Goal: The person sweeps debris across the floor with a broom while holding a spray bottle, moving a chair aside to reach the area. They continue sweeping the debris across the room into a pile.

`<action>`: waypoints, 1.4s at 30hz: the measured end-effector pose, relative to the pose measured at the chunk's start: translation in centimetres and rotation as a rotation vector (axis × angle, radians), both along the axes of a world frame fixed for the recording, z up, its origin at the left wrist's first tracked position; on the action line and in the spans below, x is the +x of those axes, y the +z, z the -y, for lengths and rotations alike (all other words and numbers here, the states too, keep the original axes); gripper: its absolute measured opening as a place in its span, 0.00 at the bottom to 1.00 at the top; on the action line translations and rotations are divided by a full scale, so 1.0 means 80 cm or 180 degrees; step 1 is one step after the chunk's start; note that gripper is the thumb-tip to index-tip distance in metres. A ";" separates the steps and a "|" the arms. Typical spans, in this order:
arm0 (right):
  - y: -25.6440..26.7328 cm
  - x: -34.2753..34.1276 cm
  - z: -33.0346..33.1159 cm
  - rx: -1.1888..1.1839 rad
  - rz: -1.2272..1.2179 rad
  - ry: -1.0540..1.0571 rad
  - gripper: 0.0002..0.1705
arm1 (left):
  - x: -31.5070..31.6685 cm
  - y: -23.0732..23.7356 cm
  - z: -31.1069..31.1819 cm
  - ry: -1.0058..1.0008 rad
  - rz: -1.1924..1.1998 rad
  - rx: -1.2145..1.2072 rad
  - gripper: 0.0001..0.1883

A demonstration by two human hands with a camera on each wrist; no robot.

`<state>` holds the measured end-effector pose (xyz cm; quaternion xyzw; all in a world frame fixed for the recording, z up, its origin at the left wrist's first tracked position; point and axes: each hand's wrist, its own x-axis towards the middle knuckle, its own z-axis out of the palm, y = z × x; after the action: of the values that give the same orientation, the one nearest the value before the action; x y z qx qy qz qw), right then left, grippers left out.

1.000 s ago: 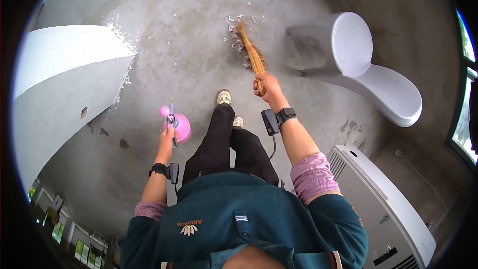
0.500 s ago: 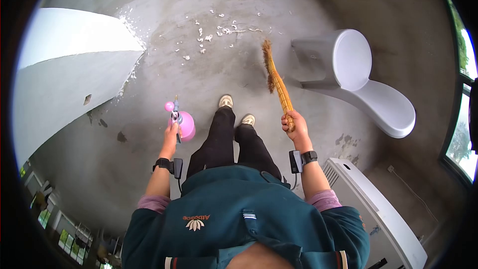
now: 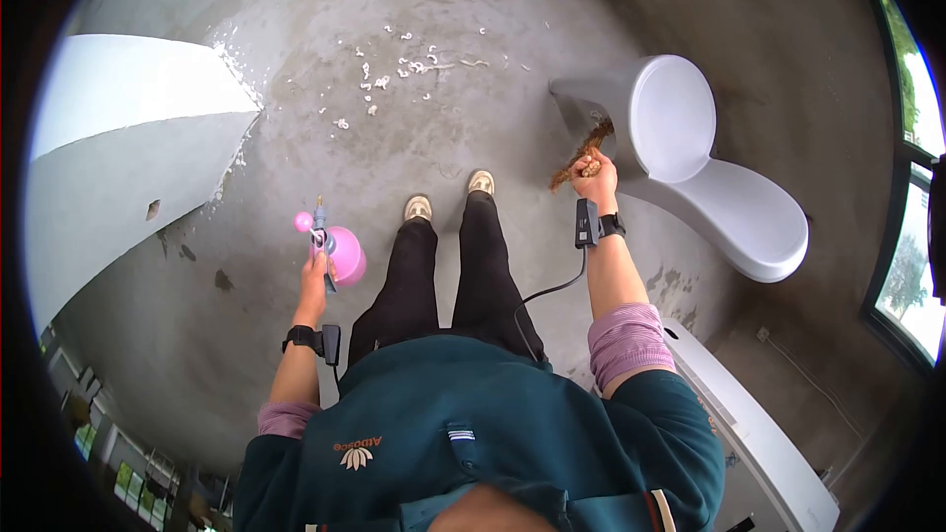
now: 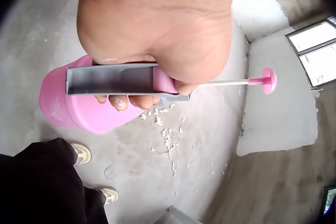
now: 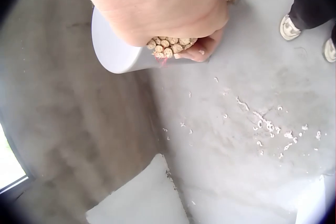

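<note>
The broom [image 3: 597, 135] is held near the chair [image 3: 675, 118], its handle [image 5: 168, 46] clamped by the fingers [image 5: 209, 49] of the right hand [image 3: 599, 182]. It is judged light, stiff at the handle, where it is best gripped, and springy at the bristles [image 3: 562, 178]. The long axis is foreshortened, the handle's cut end being turned up toward the viewer. A sprayer [image 3: 347, 254], probably heavier if filled, is clasped in the left hand [image 3: 313, 281], its nozzle [image 3: 318, 204] pointed forward.

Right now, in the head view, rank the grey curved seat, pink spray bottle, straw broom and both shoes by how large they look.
1. Grey curved seat
2. Pink spray bottle
3. Straw broom, partly covered by the right hand
4. Left shoe and right shoe: too alike to rank apart
</note>
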<state>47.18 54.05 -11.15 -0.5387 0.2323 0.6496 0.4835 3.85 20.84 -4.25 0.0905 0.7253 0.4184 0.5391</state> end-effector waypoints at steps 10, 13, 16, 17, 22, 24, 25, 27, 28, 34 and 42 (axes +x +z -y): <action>-0.058 0.002 -0.089 -0.0213 -0.0063 0.0912 0.05 | 0.064 0.022 -0.013 0.0366 -0.0232 -0.0283 0.16; -0.039 -0.040 -0.073 -0.0720 0.0382 0.1715 0.04 | 0.079 0.020 -0.021 0.0378 -0.0170 -0.0206 0.16; -0.026 -0.099 -0.010 -0.0627 0.0348 0.2412 0.09 | 0.084 0.012 -0.014 0.0561 -0.0095 -0.0254 0.16; -0.007 -0.121 0.006 -0.0606 0.0417 0.2697 0.10 | 0.092 0.010 -0.013 0.0638 -0.0035 -0.0249 0.16; 0.051 -0.188 0.022 -0.0283 -0.0844 0.2788 0.09 | 0.096 0.029 -0.016 0.0846 0.0083 -0.0095 0.16; 0.058 -0.177 0.010 -0.0265 -0.1026 0.2777 0.10 | 0.102 0.029 -0.016 0.0837 0.0080 -0.0086 0.18; 0.064 -0.170 0.007 -0.0092 -0.0858 0.2896 0.11 | 0.104 0.025 -0.015 0.0893 0.0068 -0.0087 0.18; 0.075 -0.154 0.001 0.0198 -0.0493 0.3040 0.12 | 0.103 0.013 -0.009 0.0967 0.0135 -0.0101 0.17; 0.077 -0.144 -0.005 0.0313 -0.0281 0.3054 0.13 | 0.103 0.009 -0.007 0.1024 0.0129 -0.0088 0.17; 0.017 -0.101 -0.104 -0.0146 0.0219 0.2472 0.08 | 0.084 -0.011 0.013 0.1235 0.0201 0.0007 0.15; -0.054 -0.326 -0.080 -0.0058 0.0017 0.3065 0.09 | 0.050 -0.019 0.072 0.1418 0.0098 0.0004 0.15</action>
<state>21.07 60.48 -15.49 -0.5909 -0.0390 0.7963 0.1236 7.88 15.07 -5.76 -0.0780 0.7188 0.5289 0.4443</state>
